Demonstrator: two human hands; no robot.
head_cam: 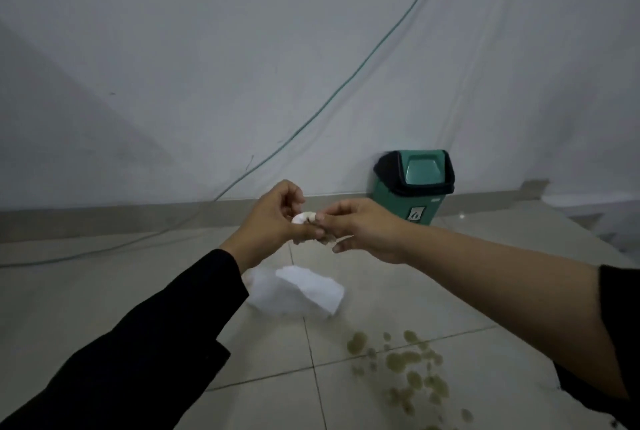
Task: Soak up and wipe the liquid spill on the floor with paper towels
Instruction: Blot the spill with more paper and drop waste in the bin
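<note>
Both hands meet in the middle of the view, raised above the floor. My left hand (273, 218) and my right hand (360, 228) each pinch a small crumpled piece of white paper towel (302, 218) between their fingertips. Below them a larger white paper towel (304, 289) lies loose on the pale tiled floor. The spill (405, 360) is a scatter of yellowish-green droplets and small puddles on the tiles, to the lower right of that towel and under my right forearm. The towel on the floor lies just beside the spill's upper edge.
A green swing-lid waste bin (414, 185) stands against the white wall behind my right hand. A thin green cable (346, 83) runs diagonally down the wall and along the floor to the left. A low skirting strip (104, 218) lines the wall's base.
</note>
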